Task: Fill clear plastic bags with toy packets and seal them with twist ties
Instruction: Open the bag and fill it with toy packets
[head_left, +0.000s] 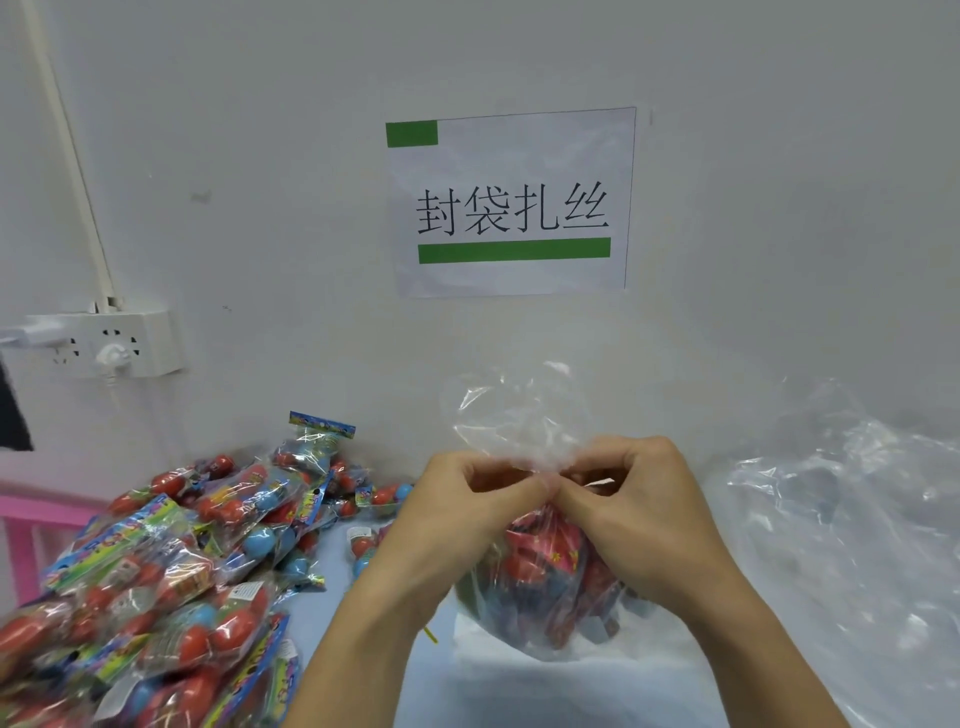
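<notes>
Clear plastic bag (545, 587), stuffed with red and blue toy packets, sits on the pale table (363, 613) right in front of the wall, neck gathered up above it. Left hand (457, 512) pinches that neck from one side, right hand (639, 506) pinches it from the other, fingers curled tight on the bunched film, thumbs nearly meeting. Whether a tie is between them, I cannot tell. One thin yellow-green twist tie (430, 635) lies just beside the left wrist. Heap of loose toy packets (171, 561) off to the left; empty clear bags (852, 519) piled at the right. Paper sign (511, 202) on the wall above, power strip (104, 343) further left.
</notes>
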